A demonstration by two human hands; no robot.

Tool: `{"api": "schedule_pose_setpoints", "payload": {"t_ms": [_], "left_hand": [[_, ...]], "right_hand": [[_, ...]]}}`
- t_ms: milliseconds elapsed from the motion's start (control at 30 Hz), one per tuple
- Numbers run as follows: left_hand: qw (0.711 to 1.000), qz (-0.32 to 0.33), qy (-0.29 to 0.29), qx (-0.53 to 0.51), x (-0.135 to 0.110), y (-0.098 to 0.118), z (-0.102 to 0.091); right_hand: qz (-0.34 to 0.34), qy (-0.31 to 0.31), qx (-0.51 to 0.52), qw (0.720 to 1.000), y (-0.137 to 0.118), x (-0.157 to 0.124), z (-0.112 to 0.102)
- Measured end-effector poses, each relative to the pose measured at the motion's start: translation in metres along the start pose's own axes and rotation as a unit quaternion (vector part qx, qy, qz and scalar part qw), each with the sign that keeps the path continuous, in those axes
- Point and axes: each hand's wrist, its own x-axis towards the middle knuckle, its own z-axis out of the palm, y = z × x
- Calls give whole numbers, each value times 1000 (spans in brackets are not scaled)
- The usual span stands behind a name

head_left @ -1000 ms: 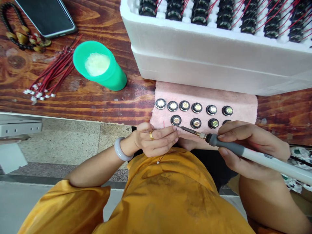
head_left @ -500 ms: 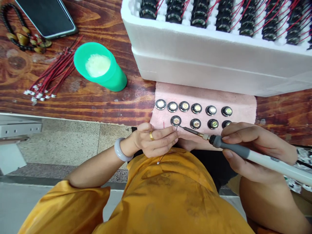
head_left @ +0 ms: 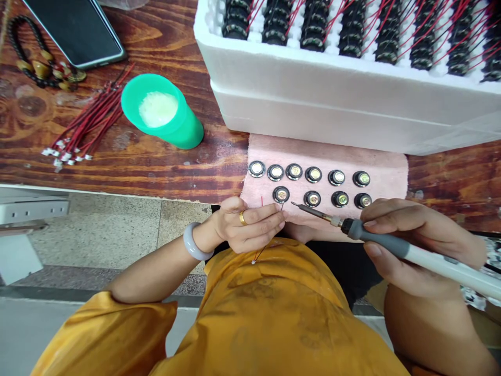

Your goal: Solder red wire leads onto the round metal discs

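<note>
My left hand point(head_left: 252, 224) is closed on a thin two-wire lead point(head_left: 258, 255). Its small white plug hangs below the fingers, and a red end and a dark end stick out above them. The dark end reaches the lower edge of a small round speaker point(head_left: 281, 195). In my right hand point(head_left: 415, 240) is a soldering iron point(head_left: 376, 238), gripped like a pen. Its tip points left and sits just right of that speaker, apart from it. Several more small speakers point(head_left: 312, 199) lie in two rows on a pink cloth point(head_left: 329, 149).
A white foam box point(head_left: 313, 99) packed with black speakers and red wires stands behind the cloth. To the left are a green cup point(head_left: 188, 125) with pale granules, a bundle of red leads point(head_left: 90, 117), a phone point(head_left: 78, 31) and a bead bracelet point(head_left: 33, 62).
My right hand has drawn the soldering iron slightly right, so its tip has come away from the speaker's lower edge. The left hand stays nearly still. The view has shifted a little.
</note>
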Motion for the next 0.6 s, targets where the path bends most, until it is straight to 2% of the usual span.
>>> {"api": "schedule_pose_setpoints", "payload": {"t_ms": [67,133,200,300,433,600], "left_hand": [[990,91,91,55,4,-4,0],[983,116,123,68,8,-7,0],[987,108,117,31,10,-9,-1],[991,79,102,23,8,-6,-4],[992,25,104,65,2,0,-12],[992,-23,105,69,-8,-1,-22]], "right_hand": [[4,7,-13,1000,0,-1,0],[4,11,-24,1000,1,-2,1],[-5,23,-23,999,3,-3,1],[-15,96,0,995,5,-5,2],[32,193,13,981,2,-9,1],[23,233,15,972,0,-19,-1]]}}
